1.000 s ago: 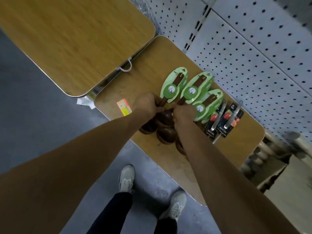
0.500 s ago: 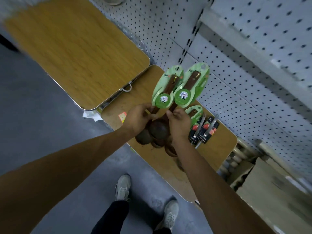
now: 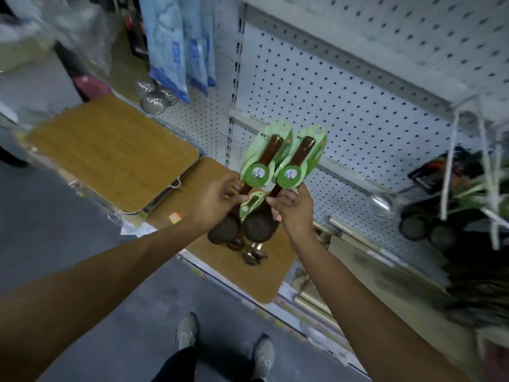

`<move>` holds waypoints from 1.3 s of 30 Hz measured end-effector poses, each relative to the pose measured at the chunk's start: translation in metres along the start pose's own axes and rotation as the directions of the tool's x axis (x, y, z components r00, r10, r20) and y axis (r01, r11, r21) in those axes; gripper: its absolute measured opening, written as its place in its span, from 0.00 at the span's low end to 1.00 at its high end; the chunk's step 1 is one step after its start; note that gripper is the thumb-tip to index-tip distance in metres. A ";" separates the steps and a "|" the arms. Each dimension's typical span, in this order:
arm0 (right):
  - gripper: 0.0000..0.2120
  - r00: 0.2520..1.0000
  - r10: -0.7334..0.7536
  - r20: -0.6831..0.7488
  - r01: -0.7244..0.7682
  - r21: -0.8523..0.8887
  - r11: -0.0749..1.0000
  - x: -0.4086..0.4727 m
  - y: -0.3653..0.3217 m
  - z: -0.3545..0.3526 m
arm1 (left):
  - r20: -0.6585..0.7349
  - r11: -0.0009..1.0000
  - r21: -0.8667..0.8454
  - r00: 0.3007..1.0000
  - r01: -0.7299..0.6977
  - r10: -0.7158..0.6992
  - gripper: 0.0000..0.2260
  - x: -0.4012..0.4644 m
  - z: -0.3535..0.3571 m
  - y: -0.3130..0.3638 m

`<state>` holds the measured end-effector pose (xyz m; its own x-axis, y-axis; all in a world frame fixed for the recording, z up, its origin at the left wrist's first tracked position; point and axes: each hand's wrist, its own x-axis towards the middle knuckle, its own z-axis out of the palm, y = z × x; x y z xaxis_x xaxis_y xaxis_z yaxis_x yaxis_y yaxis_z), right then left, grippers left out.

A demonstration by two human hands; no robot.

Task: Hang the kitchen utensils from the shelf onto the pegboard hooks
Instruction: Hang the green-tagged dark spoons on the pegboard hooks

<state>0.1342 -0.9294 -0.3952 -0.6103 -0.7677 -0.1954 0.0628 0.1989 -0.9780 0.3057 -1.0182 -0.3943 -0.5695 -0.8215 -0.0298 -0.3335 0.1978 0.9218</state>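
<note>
- Two hands carry the load: your left hand (image 3: 217,198) has its fingers curled round the handle of the left wooden spoon (image 3: 260,172), and your right hand (image 3: 293,206) pinches the handle of the right wooden spoon (image 3: 296,166) between thumb and fingertips.
- Both spoons are raised clear of the wooden shelf (image 3: 239,267), handles up and bowls down, side by side and touching. Each wears a green card sleeve (image 3: 311,150) with what looks like a hang hole at its top end.
- More dark spoon bowls sit stacked behind and below the pair; the exact count cannot be made out.
- Step in hand, as judged: transport. The spoons are off the shelf and held before the pegboard (image 3: 330,106), not yet hung.
- No bare hook is plainly visible directly ahead of the spoons. White wire hooks (image 3: 451,161) show to your right, blurred, with dark utensils hanging among them.
- Next move calls for you to pick a free hook, separate one spoon from the stack, and line its card hole up with the hook tip before sliding it on.
- Risk noted: with several spoons bunched together, a loose one could slip while you thread one.
- A metal ladle (image 3: 381,205) hangs low on the board near your right hand; keep clear of it.
</note>
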 end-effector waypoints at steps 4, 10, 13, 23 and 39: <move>0.26 0.997 -0.065 0.030 0.064 0.019 0.998 -0.051 -0.020 -0.044 | 0.045 0.998 0.058 0.998 -0.040 0.037 0.15 -0.026 0.022 0.038; 0.19 0.990 -0.138 -0.010 0.138 0.001 0.990 -0.121 -0.029 -0.110 | 0.225 0.975 0.174 0.970 -0.137 0.096 0.15 -0.064 0.059 0.079; 0.15 0.985 -0.165 -0.044 0.164 -0.021 0.986 -0.148 -0.033 -0.148 | 0.328 0.962 0.139 0.927 -0.235 0.179 0.12 -0.077 0.079 0.104; 0.14 0.960 -0.112 -0.256 0.132 0.064 0.989 -0.206 -0.026 -0.253 | 0.481 0.916 0.081 0.820 -0.394 0.310 0.18 -0.097 0.164 0.165; 0.11 0.936 -0.073 -0.345 0.103 0.067 0.992 -0.225 -0.004 -0.354 | 0.590 0.914 0.049 0.750 -0.403 0.299 0.11 -0.120 0.240 0.205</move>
<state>-0.0076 -0.5416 -0.3218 -0.8483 -0.5224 -0.0859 0.0530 0.0776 -0.9956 0.1252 -0.7511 -0.2945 -0.9700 -0.2418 0.0253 -0.1123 0.5379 0.8355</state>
